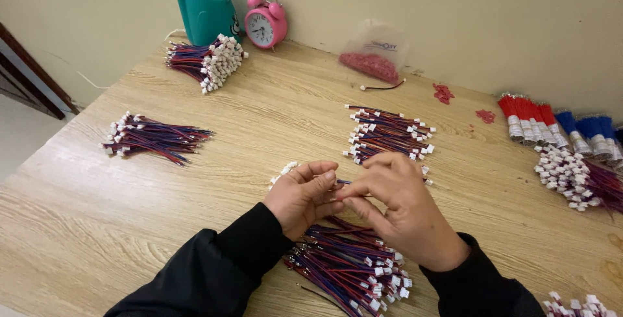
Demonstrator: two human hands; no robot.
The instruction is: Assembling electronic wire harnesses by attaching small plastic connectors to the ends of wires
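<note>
My left hand (304,197) grips a small bundle of red and blue wires with white connectors (284,170), whose plug ends stick out past my fingers to the left. My right hand (394,208) meets it from the right and pinches a thin wire (344,182) between thumb and forefinger. Both hands hover over the wooden table (259,122). Beneath my wrists lies a loose pile of the same connector wires (354,265). Just beyond my right hand sits another spread pile of connector wires (386,132).
Two more wire bundles lie at left (152,136) and far left (207,60). A teal holder (206,12) and pink alarm clock (265,24) stand by the wall, next to a bag of red pieces (373,64). Red and blue taped wire bunches (558,125) and more connectors (571,174) fill the right edge.
</note>
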